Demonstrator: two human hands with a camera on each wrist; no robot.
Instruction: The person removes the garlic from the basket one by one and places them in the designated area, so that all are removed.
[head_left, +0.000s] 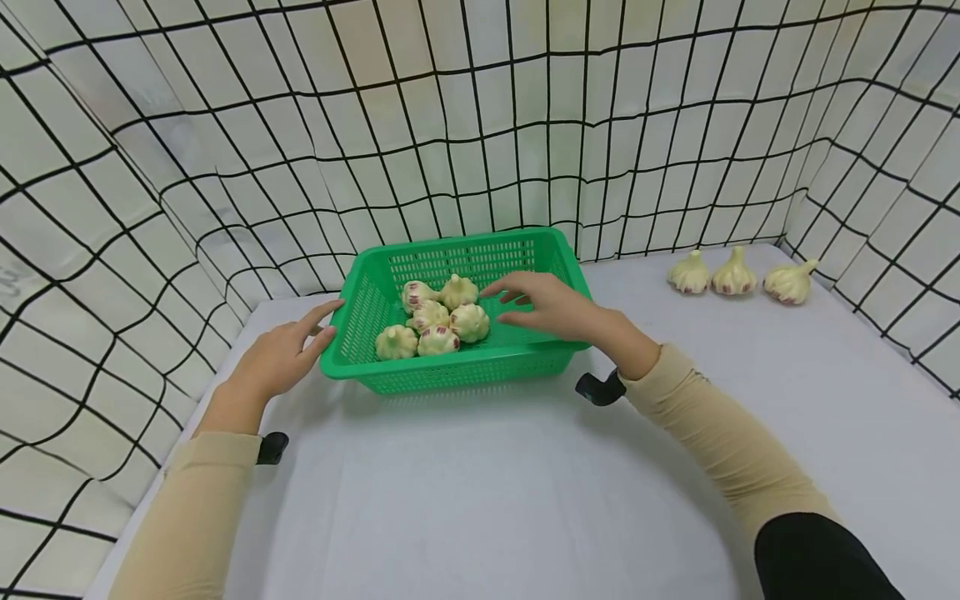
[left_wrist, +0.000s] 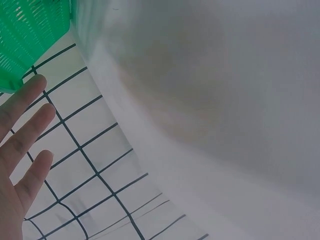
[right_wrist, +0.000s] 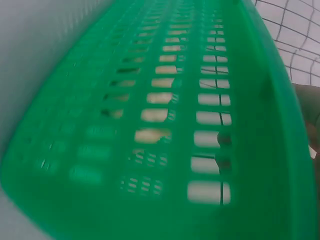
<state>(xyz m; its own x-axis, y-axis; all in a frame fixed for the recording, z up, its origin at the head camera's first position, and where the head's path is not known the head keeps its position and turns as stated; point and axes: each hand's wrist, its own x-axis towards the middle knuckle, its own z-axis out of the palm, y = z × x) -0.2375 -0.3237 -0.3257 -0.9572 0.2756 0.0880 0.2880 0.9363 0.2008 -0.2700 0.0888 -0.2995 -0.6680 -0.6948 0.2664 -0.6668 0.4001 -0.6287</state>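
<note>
Several garlic bulbs (head_left: 431,317) sit clustered in the left part of a green plastic basket (head_left: 480,363). My left hand (head_left: 279,357) is at the basket's left rim, its fingertips against the edge. In the left wrist view, the spread fingers (left_wrist: 22,142) lie close to the green wall. Over the basket's right half reaches my right hand (head_left: 553,305), fingers loosely bent and holding nothing, just right of the bulbs. The slotted basket side fills the right wrist view, with only a sliver of the hand (right_wrist: 309,107) showing beyond the rim.
Three more garlic bulbs (head_left: 733,273) stand in a row at the table's back right. A black wire grid (head_left: 480,125) in front of white sheeting borders the white table (head_left: 450,500) at the back and sides.
</note>
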